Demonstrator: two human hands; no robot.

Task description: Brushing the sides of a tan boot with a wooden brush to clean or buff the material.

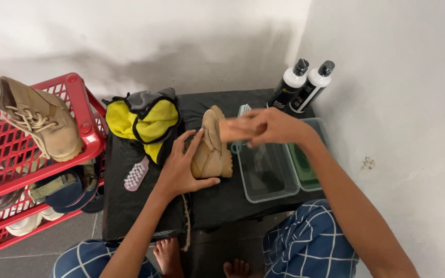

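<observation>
the boot (211, 146) lies on its side on the black table (130, 201). the left hand (182, 167) rests spread wide on the boot. the right hand (269, 126) is closed around a wooden brush (233, 131) at the boot's sole. a clear tub (266, 172) sits just right of the boot, a yellow cloth (142, 123) to its left.

right hand (271, 127): blurry, its grip hard to see | brush (243, 109): mostly hidden behind that hand | tan boot (213, 146): partly covered by left hand (181, 167) | red rack (6, 154): cut off at left edge | shoes on the lower shelf (63, 190): half hidden, kind unclear
</observation>
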